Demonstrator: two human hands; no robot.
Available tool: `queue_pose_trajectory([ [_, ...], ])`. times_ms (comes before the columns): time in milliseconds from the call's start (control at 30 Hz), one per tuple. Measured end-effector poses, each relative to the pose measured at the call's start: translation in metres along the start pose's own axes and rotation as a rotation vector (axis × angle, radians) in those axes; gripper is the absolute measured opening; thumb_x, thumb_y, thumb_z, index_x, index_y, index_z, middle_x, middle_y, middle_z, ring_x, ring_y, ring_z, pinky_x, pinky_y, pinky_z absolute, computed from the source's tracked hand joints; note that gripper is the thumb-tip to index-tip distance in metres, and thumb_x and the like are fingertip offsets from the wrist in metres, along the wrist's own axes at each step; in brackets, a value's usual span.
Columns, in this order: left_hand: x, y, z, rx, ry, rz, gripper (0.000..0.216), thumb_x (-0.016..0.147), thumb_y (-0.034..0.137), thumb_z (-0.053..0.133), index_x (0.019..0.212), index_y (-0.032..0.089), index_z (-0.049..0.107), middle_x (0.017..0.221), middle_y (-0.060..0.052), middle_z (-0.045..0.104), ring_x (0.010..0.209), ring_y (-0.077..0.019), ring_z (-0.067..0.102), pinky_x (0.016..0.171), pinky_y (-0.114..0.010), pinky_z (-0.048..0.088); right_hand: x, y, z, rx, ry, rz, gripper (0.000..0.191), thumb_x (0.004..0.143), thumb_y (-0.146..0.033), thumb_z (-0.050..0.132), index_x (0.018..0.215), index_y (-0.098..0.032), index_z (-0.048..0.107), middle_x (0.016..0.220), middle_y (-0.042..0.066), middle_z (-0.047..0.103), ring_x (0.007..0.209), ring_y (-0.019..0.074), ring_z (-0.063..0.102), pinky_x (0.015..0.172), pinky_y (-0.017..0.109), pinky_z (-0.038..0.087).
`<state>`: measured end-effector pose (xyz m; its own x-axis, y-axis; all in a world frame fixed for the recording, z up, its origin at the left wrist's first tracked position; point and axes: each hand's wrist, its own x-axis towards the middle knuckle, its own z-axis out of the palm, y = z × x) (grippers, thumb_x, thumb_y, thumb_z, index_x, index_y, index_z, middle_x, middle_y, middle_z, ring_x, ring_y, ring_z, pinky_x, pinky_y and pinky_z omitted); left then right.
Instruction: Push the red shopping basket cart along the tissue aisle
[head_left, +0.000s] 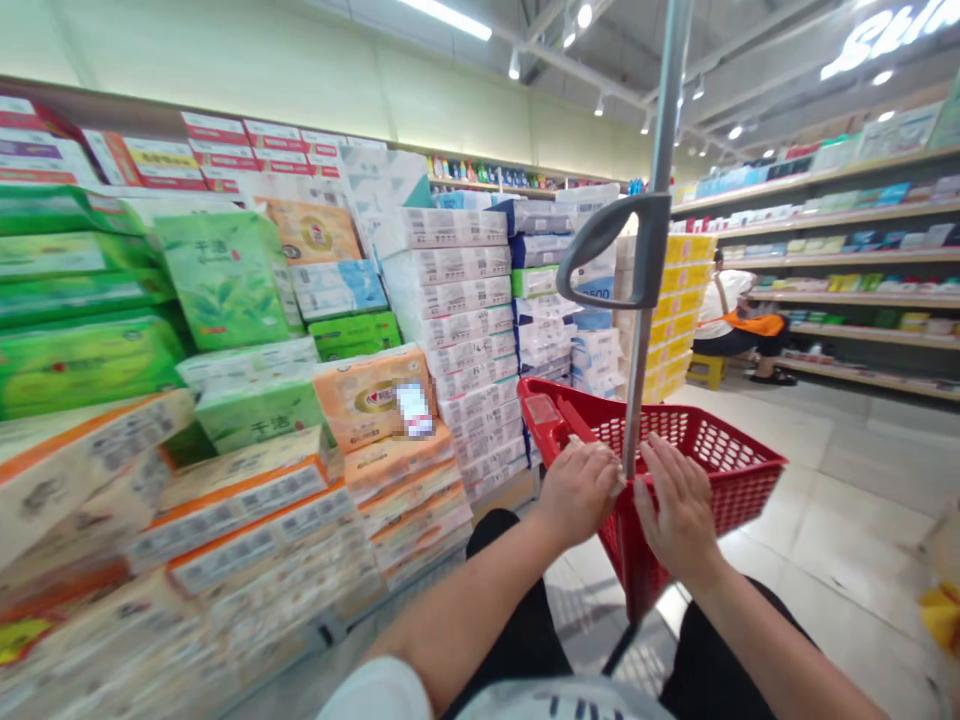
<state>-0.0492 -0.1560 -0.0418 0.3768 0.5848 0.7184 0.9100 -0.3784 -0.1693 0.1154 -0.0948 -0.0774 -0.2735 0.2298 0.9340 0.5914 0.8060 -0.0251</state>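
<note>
A red plastic shopping basket (pixel 720 455) on a wheeled base stands in front of me, tilted, with a grey pull-handle pole (pixel 651 250) rising from its near rim. My left hand (pixel 579 490) rests on the near rim to the left of the pole, its fingers curled over the edge. To the right of the pole my right hand (pixel 679 505) lies on the same rim with fingers stretched flat and apart. The basket looks empty inside. My legs in dark trousers show below.
Stacks of packaged tissue and paper goods (pixel 247 400) fill the left side from floor to shelf height. Shelves of goods (pixel 840 250) line the right wall. A person (pixel 731 315) sits on a low yellow stool (pixel 706 370) ahead. Tiled floor (pixel 847 500) spreads to the right.
</note>
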Motion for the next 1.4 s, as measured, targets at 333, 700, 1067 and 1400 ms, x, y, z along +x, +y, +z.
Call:
queue_pose_trajectory([
  [333, -0.022, -0.011, 0.000, 0.001, 0.176, -0.231, 0.024, 0.087, 0.021, 0.050, 0.110, 0.017, 0.053, 0.112, -0.012, 0.059, 0.110, -0.0262, 0.052, 0.095, -0.045, 0.043, -0.016, -0.018, 0.028, -0.030, -0.271, -0.070, 0.051, 0.092, -0.023, 0.042, 0.143, -0.021, 0.036, 0.140, 0.007, 0.048, 0.121, 0.0246, 0.046, 0.102, 0.044, 0.031],
  [700, -0.016, -0.019, -0.003, 0.091, 0.096, -0.153, 0.018, 0.089, 0.023, 0.048, 0.102, 0.016, 0.058, 0.107, -0.010, 0.063, 0.110, -0.0251, 0.054, 0.097, -0.043, 0.042, -0.021, -0.010, 0.028, -0.008, -0.230, -0.131, 0.056, 0.090, -0.019, 0.044, 0.145, -0.020, 0.032, 0.136, 0.007, 0.052, 0.115, 0.0249, 0.047, 0.099, 0.045, 0.033],
  [1067, -0.047, -0.016, 0.024, 0.105, 0.236, -0.024, 0.021, 0.092, 0.019, 0.043, 0.111, 0.019, 0.052, 0.134, -0.013, 0.050, 0.136, -0.0263, 0.032, 0.101, -0.046, 0.041, -0.029, 0.009, 0.026, -0.028, -0.213, -0.103, 0.056, 0.090, -0.018, 0.043, 0.145, -0.021, 0.033, 0.136, 0.007, 0.052, 0.117, 0.0248, 0.047, 0.103, 0.046, 0.031],
  [1400, -0.003, -0.008, 0.007, 0.057, 0.088, -0.169, 0.025, 0.087, 0.033, 0.054, 0.105, 0.016, 0.056, 0.100, -0.012, 0.064, 0.097, -0.0255, 0.057, 0.085, -0.042, 0.044, -0.031, 0.010, 0.022, -0.016, -0.205, -0.064, 0.058, 0.090, -0.017, 0.043, 0.146, -0.020, 0.027, 0.137, 0.007, 0.051, 0.121, 0.0241, 0.044, 0.106, 0.047, 0.030],
])
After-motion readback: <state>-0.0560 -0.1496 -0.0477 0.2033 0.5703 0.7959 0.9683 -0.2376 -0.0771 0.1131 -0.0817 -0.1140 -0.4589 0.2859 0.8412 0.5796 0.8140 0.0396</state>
